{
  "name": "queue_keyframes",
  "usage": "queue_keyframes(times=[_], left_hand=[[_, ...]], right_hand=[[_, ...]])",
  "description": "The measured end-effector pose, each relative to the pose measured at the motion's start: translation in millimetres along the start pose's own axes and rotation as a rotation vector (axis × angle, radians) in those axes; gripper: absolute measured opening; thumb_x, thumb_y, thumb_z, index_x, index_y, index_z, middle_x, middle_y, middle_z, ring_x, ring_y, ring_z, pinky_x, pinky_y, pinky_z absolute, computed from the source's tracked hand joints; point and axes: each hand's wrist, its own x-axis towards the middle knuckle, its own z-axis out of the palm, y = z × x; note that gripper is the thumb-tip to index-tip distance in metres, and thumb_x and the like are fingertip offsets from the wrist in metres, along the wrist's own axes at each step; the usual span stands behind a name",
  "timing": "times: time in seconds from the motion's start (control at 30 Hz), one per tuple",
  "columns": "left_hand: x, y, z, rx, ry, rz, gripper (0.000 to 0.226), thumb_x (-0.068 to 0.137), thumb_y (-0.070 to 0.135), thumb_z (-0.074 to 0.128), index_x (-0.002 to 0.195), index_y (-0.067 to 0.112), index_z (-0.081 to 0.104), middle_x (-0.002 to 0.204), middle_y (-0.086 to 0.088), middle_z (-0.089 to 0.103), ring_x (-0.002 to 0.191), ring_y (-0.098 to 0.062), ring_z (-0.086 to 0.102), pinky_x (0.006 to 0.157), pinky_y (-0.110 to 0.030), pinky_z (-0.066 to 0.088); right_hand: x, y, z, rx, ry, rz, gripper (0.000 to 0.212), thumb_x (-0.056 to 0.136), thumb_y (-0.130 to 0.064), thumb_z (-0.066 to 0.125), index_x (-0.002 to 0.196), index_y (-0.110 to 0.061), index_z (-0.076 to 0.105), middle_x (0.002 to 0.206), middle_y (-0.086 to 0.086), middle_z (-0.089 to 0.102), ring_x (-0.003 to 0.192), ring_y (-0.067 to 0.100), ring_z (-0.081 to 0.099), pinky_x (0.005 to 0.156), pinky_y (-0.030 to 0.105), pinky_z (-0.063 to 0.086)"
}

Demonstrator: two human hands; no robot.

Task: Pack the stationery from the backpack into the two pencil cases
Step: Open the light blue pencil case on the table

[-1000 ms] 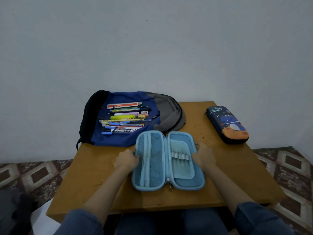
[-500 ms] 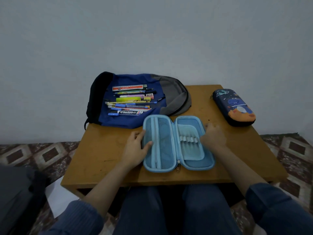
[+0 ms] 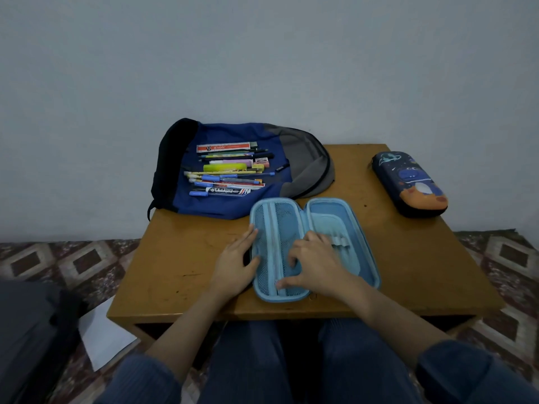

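Observation:
A light blue pencil case (image 3: 335,217) lies open and flat on the wooden table (image 3: 175,258), near its front edge. My left hand (image 3: 236,263) holds the case's left rim, thumb over the edge. My right hand (image 3: 318,263) rests on the mesh pocket of the left half, fingers spread and the thumb at the lower end of the zip. Behind the case lies a blue and grey backpack (image 3: 227,208) with several pens, markers and erasers (image 3: 230,173) in a row on top. A dark space-print pencil case (image 3: 408,182) sits zipped closed at the far right.
The table stands against a plain wall, and the backpack overhangs its back left corner. A white sheet of paper (image 3: 102,333) and a dark bag (image 3: 26,330) lie on the patterned floor at the left. My knees are under the table's front edge.
My right hand has moved from the case's right rim across to the mesh pocket on the left half. My left hand has opened flatter along the left rim. The view has tilted down.

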Motion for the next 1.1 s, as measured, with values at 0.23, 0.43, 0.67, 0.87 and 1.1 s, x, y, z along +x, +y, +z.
queue_keyframes(times=[0.23,0.43,0.67,0.87,1.1], left_hand=[[-1.2,3.7,-1.5,0.015,0.007,0.018,0.082,0.065,0.056,0.032,0.140,0.024,0.041,0.148,0.008,0.035,0.131,-0.009,0.039,0.105,-0.022,0.029],[0.2,2.6,-1.2,-0.013,0.025,0.011,0.080,0.064,0.055,0.036,0.136,0.022,0.046,0.146,0.008,0.039,0.127,-0.008,0.044,0.103,-0.019,0.029],[0.3,2.9,-1.9,-0.040,0.028,0.019,0.077,0.065,0.054,0.039,0.136,0.024,0.046,0.145,0.008,0.041,0.124,-0.001,0.043,0.103,-0.020,0.030],[1.4,0.2,-1.8,-0.051,0.055,0.029,0.075,0.066,0.051,0.040,0.135,0.024,0.047,0.143,0.007,0.044,0.123,-0.004,0.047,0.104,-0.026,0.034],[1.6,-1.0,-1.2,-0.055,0.051,0.027,0.075,0.065,0.052,0.040,0.135,0.027,0.046,0.142,0.015,0.041,0.121,0.004,0.041,0.106,-0.026,0.032]], right_hand=[[2.4,-6.0,13.3,0.018,0.048,-0.041,0.048,0.077,-0.061,0.059,0.089,-0.014,0.063,0.092,-0.008,0.045,0.105,0.017,0.044,0.097,0.031,0.025],[14.5,2.7,15.2,0.058,0.105,-0.029,0.048,0.076,-0.061,0.060,0.083,-0.013,0.063,0.088,-0.005,0.047,0.101,0.018,0.047,0.098,0.031,0.025],[39.6,10.2,8.6,0.009,0.106,0.036,0.049,0.076,-0.066,0.056,0.083,-0.018,0.063,0.089,-0.006,0.042,0.105,0.018,0.043,0.096,0.033,0.024],[52.7,15.5,5.7,-0.023,0.082,0.062,0.043,0.076,-0.067,0.053,0.077,-0.024,0.053,0.093,-0.007,0.040,0.110,0.017,0.040,0.100,0.034,0.023],[64.1,29.9,3.0,0.070,0.204,0.141,0.035,0.085,-0.055,0.054,0.077,-0.021,0.059,0.106,-0.002,0.055,0.112,0.019,0.041,0.095,0.034,0.029]])
